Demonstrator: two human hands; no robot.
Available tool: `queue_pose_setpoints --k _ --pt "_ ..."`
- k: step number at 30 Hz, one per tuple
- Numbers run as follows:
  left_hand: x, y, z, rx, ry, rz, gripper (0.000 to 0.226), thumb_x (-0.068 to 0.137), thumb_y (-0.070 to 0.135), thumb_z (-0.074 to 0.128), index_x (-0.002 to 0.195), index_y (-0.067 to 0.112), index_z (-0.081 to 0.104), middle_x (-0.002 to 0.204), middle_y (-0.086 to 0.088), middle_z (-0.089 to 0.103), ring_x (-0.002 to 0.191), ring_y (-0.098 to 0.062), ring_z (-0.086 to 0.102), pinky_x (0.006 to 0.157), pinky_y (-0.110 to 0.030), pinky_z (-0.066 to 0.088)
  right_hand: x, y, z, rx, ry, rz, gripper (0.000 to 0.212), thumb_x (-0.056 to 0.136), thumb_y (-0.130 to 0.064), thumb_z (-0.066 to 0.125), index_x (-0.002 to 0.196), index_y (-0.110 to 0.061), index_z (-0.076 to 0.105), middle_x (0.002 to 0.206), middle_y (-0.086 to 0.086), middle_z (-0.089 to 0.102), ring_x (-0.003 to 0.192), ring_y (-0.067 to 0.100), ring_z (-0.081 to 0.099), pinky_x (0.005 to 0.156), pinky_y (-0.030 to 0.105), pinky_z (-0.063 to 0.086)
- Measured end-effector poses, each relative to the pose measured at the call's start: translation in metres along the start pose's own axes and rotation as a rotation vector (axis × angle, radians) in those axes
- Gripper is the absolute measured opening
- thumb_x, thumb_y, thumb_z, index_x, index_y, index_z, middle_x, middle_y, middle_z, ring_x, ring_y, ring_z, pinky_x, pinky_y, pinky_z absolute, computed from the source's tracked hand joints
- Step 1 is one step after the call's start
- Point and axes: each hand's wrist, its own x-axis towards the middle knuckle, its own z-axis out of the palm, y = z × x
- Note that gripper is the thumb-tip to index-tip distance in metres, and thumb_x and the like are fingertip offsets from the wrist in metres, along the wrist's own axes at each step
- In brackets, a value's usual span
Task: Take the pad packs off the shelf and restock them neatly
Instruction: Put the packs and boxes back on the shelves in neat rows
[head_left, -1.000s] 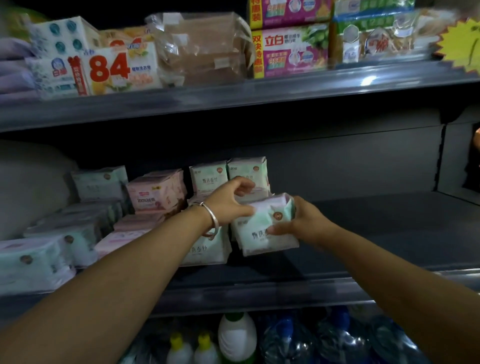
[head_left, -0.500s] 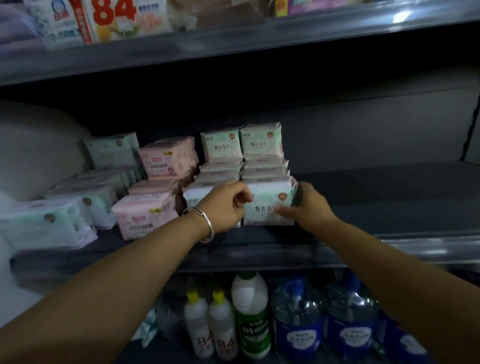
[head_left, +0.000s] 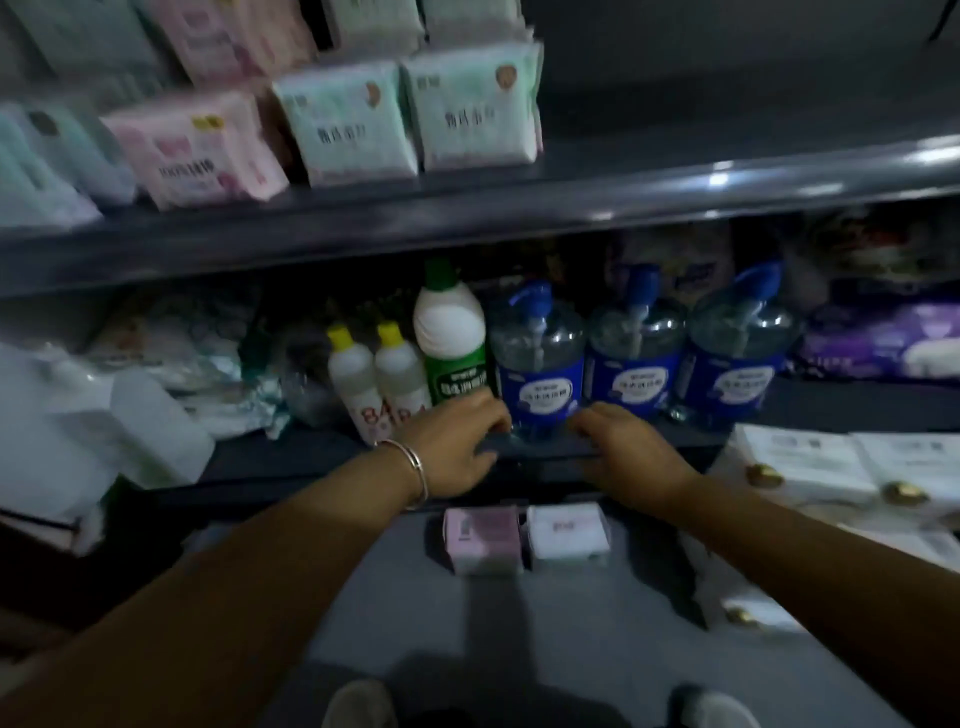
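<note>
Two pale green pad packs (head_left: 470, 111) stand side by side at the front of the upper shelf (head_left: 675, 182), with a pink pack (head_left: 195, 150) to their left and more packs stacked behind. Down on the grey floor lie a pink pad pack (head_left: 483, 538) and a white pad pack (head_left: 566, 532), next to each other. My left hand (head_left: 454, 449), bracelet on the wrist, and my right hand (head_left: 623, 454) hover just above and behind these two packs, in front of the lower shelf edge. Both hands hold nothing, fingers loosely curled downward.
The lower shelf carries two small yellow-capped bottles (head_left: 379, 384), a green-labelled bottle (head_left: 454, 348) and three blue pump jugs (head_left: 636, 358). White bags (head_left: 78, 415) sit at left. Flat white packets (head_left: 831, 462) lie on the floor at right. My shoes (head_left: 358, 704) show at the bottom.
The view dropped from the pad shelf to the floor. Both hands let go of the green pack, now standing on the shelf, and came down toward the two packs on the floor.
</note>
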Motion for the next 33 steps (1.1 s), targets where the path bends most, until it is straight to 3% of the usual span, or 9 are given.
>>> queue_pose_setpoints --k 5,8,12,17,20,25,28,33 --pt "-0.015 -0.014 0.091 -0.022 -0.283 -0.063 0.036 0.090 0.025 0.056 0.123 0.014 0.050 0.123 -0.005 0.048 0.111 -0.023 0.049 0.091 -0.030 0.038 -0.016 0.038 0.078 -0.064 -0.225 0.088 0.051 0.087 -0.033 0.063 0.132 -0.014 0.047 0.131 0.006 0.049 0.121 0.021 0.045 0.099 0.026 0.034" --pt "-0.015 -0.026 0.138 0.052 -0.416 -0.113 0.055 0.089 0.032 0.057 0.138 0.016 0.036 0.137 -0.005 0.038 0.126 -0.023 0.039 0.103 -0.029 0.032 -0.013 0.052 0.116 -0.140 -0.319 0.106 0.065 0.085 -0.038 0.064 0.140 -0.019 0.037 0.145 0.004 0.037 0.132 0.021 0.034 0.109 0.031 0.031" --pt "-0.009 -0.040 0.181 0.191 -0.471 -0.227 0.081 0.084 0.039 0.064 0.147 0.019 0.018 0.152 -0.001 0.021 0.138 -0.021 0.023 0.112 -0.033 0.020 -0.001 0.062 0.154 -0.236 -0.392 0.153 0.087 0.077 -0.046 0.070 0.146 -0.023 0.023 0.153 0.001 0.023 0.137 0.022 0.024 0.112 0.040 0.023" --pt "0.004 -0.053 0.215 0.283 -0.438 -0.284 0.101 0.075 0.043 0.071 0.149 0.017 0.007 0.153 -0.001 0.017 0.137 -0.021 0.023 0.111 -0.037 0.021 0.019 0.075 0.184 -0.358 -0.425 0.187 0.104 0.073 -0.045 0.073 0.150 -0.022 0.006 0.156 0.004 0.012 0.141 0.028 0.015 0.114 0.051 0.014" --pt "0.012 -0.058 0.230 0.316 -0.382 -0.294 0.105 0.074 0.043 0.072 0.150 0.016 0.004 0.153 -0.002 0.017 0.137 -0.022 0.024 0.109 -0.038 0.022 0.028 0.077 0.196 -0.385 -0.442 0.219 0.098 0.080 -0.039 0.067 0.150 -0.019 0.002 0.152 0.007 0.021 0.139 0.030 0.020 0.113 0.051 0.017" --pt "0.027 -0.064 0.240 0.304 -0.376 -0.267 0.093 0.075 0.042 0.070 0.146 0.018 0.015 0.140 -0.003 0.032 0.125 -0.024 0.034 0.100 -0.037 0.030 0.037 0.083 0.201 -0.355 -0.420 0.171 0.069 0.083 -0.030 0.063 0.141 -0.019 0.028 0.143 0.004 0.035 0.131 0.026 0.029 0.108 0.044 0.025" --pt "0.029 -0.065 0.230 0.229 -0.434 -0.247 0.081 0.071 0.038 0.071 0.137 0.021 0.028 0.133 -0.001 0.036 0.122 -0.022 0.036 0.099 -0.035 0.031 0.033 0.085 0.188 -0.263 -0.449 0.175 0.069 0.081 -0.030 0.065 0.139 -0.020 0.031 0.141 0.003 0.036 0.131 0.024 0.030 0.107 0.043 0.030" --pt "0.022 -0.054 0.183 0.114 -0.511 -0.261 0.079 0.067 0.037 0.076 0.131 0.018 0.034 0.129 -0.002 0.042 0.120 -0.021 0.040 0.098 -0.032 0.034 0.015 0.077 0.148 -0.078 -0.446 0.148 0.063 0.071 -0.036 0.073 0.125 -0.021 0.044 0.130 -0.001 0.043 0.124 0.021 0.034 0.100 0.037 0.038"
